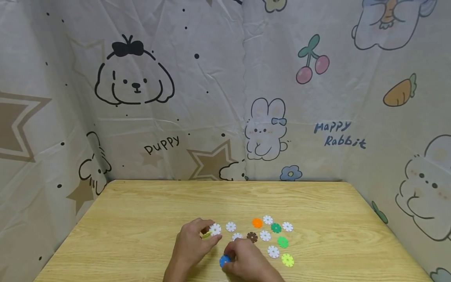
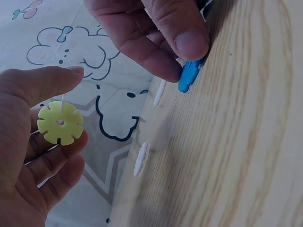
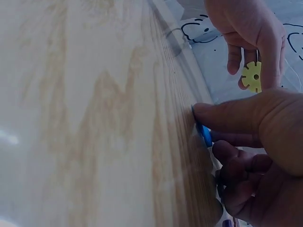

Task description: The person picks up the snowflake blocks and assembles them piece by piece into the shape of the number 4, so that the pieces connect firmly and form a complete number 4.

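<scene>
1. Hands, pair. Your left hand [image 1: 193, 239] sits at lower centre of the head view; your right hand [image 1: 246, 256] is lower and to its right. The two are apart, with a narrow gap between.
2. Left hand, contents. One yellow disc [image 2: 60, 123], notched, held between thumb and fingers, with one white disc [image 1: 215, 229] set across it, seemingly slotted in; the joint itself is too small to confirm.
3. Right hand, contents. One blue disc [image 1: 224, 261], pinched narrowly between thumb and finger. Whether its rim touches the table [image 1: 141, 219] you cannot tell.
4. Key relation, by judgement. The blue disc lies below and slightly right of your left-hand pair in the head view, clear of it; your right hand is the nearer, being on it.
5. Axis. Round pieces, no long axis. In the left wrist view the blue disc shows nearly edge-on, slanting from lower left to upper right, while the yellow disc faces you; by judgement, that difference in angle matters as much as the gap.
6. Nearest loose stock. A brown disc [image 1: 252, 237] just above your right hand; an orange disc [image 1: 257, 223] higher, right of centre.
</scene>
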Motion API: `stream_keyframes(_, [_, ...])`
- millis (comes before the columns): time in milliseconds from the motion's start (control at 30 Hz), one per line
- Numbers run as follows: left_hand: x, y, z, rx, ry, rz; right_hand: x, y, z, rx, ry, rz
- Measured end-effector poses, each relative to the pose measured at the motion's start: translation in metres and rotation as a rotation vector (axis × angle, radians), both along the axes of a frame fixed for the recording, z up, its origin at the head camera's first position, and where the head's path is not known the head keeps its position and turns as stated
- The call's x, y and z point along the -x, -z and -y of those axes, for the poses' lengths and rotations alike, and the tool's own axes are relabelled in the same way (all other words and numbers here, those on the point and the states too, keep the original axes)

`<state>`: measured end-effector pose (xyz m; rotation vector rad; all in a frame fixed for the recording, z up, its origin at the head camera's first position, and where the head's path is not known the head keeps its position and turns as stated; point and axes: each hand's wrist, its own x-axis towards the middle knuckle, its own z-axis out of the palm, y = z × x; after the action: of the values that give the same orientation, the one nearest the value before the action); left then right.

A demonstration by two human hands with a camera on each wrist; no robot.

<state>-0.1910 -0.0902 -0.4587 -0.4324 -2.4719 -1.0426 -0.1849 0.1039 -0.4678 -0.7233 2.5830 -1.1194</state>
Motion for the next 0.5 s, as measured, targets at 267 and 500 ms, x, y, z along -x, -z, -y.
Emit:
stream_keyframes(267, [-0.0004, -0.0001, 0.0003, -0.006, 0.003, 0.015, 0.0008, -0.0022, 0.0019, -0.032, 0.016, 0.022])
stream_keyframes(500, [0.0005, 0.0001, 0.0010, -0.009, 0.003, 0.015, 0.0006, -0.0018, 0.0000, -0.012, 0.025, 0.009])
